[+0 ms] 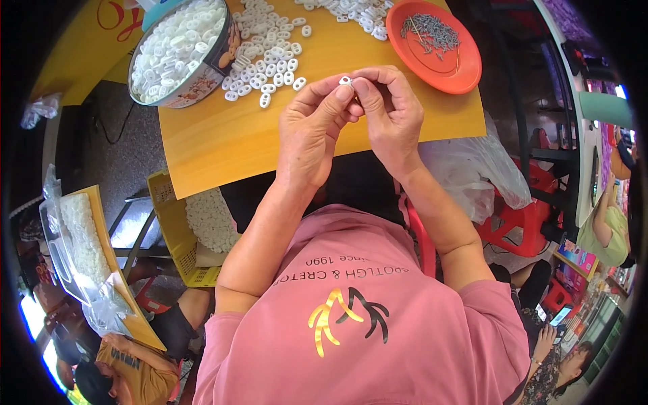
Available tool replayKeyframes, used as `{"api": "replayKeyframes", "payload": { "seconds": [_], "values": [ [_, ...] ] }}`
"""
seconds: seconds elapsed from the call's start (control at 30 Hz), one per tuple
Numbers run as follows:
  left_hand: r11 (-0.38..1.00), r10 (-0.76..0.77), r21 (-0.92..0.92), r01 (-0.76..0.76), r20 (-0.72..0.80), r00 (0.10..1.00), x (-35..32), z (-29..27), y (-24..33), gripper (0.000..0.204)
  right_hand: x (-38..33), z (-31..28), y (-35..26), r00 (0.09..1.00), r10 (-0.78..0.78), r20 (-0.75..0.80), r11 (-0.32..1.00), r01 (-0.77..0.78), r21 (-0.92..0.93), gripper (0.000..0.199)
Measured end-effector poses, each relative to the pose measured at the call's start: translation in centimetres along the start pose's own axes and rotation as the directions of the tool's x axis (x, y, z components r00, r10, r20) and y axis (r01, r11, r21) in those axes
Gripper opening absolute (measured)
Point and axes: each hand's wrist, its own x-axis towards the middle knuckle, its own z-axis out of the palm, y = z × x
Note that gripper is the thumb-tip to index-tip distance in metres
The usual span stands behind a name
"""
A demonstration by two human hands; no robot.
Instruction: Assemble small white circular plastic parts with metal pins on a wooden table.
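Over the near edge of the yellow table [223, 142], both hands meet at a small white plastic piece [345, 80] with a hole in it. My left hand [310, 125] is closed, pinching the piece between thumb and fingers. Closed right beside it, my right hand [391, 111] has thumb and forefinger pressed together at the piece's edge; whatever they grip is hidden. Loose white oval pieces [271, 69] with two holes lie spread beyond my left hand. Past my right hand, an orange-red plate [466, 79] carries a heap of small grey screws [435, 35].
A round printed tin [202, 82] full of white pieces stands at the table's left. Below it is a yellow crate [177, 236] with more pieces. A clear plastic bag [466, 175] hangs by a red stool [523, 223]. Other people sit at both sides.
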Motion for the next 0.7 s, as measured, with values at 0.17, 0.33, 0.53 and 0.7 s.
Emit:
{"api": "replayKeyframes", "payload": {
  "seconds": [0.17,0.33,0.53,0.7],
  "values": [
    [0.998,-0.002,0.07,0.002,-0.012,1.0,-0.1,-0.1,0.5,0.02,0.2,-0.8,-0.6,0.943,0.323,0.079,0.912,-0.332,0.241,0.013],
    [0.989,0.053,0.14,-0.047,-0.041,0.998,-0.2,-0.1,0.6,0.02,0.2,-0.9,-0.5,0.956,0.275,0.103,0.928,-0.292,0.232,0.016],
    [0.96,0.083,0.27,-0.075,-0.019,0.996,-0.2,-0.5,0.7,0.018,0.9,-1.7,-1.3,0.935,0.303,0.186,0.924,-0.336,0.184,0.019],
    [0.95,0.09,0.3,-0.09,0.014,0.996,-0.4,-0.4,1.1,0.019,1.3,-2.2,-1.5,0.896,0.36,0.259,0.884,-0.417,0.213,0.021]
  ]
}}
